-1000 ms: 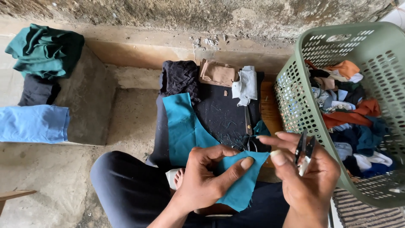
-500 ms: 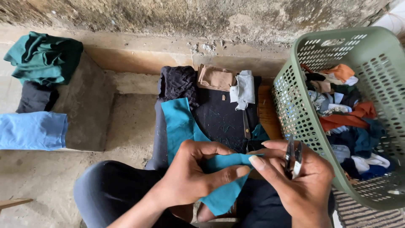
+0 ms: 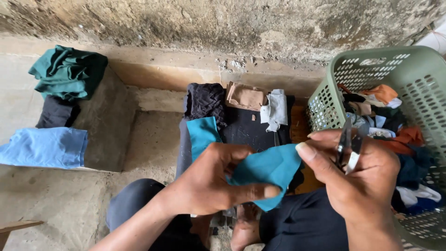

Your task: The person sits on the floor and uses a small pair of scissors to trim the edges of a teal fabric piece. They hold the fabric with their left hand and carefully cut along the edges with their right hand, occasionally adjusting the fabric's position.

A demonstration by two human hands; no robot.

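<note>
My left hand (image 3: 211, 183) pinches a teal piece of cloth (image 3: 267, 169) and holds it up over my lap. My right hand (image 3: 360, 179) grips a pair of scissors (image 3: 349, 144), blades pointing up, and its thumb touches the cloth's right edge. Another teal strip (image 3: 202, 135) lies on a black cloth (image 3: 248, 128) spread in front of my knees, with a dark knitted piece (image 3: 206, 100), a tan piece (image 3: 244, 96) and a pale grey piece (image 3: 275, 110) at its far end.
A green plastic basket (image 3: 418, 74) full of mixed cloth scraps stands at the right. On a concrete ledge at the left lie a green garment (image 3: 67, 72), a black one (image 3: 56, 114) and a light blue one (image 3: 44, 148). A rough wall runs behind.
Both hands have lifted the teal cloth higher and closer to the camera. The right hand with the scissors has come up against the cloth's edge.
</note>
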